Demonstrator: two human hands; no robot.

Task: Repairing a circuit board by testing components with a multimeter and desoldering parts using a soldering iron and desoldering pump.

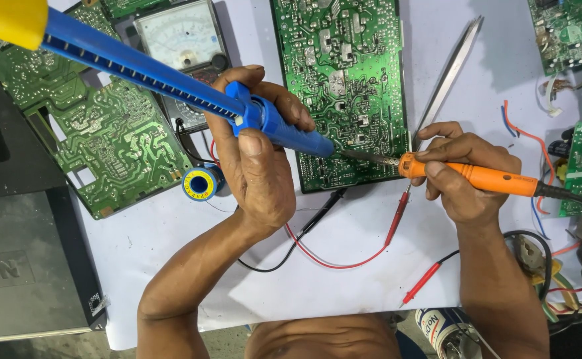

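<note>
desoldering pump plunger cut off top-left, black box cropped left

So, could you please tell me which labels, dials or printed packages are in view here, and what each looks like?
Analog meter: top, behind the left hand; pale dial face, dark case.
Solder spool: beside the left wrist; round blue-and-yellow label.
Cylindrical can: bottom edge, under the right forearm; white, blue and red printing.
Dark box: far left; embossed lettering.
</note>
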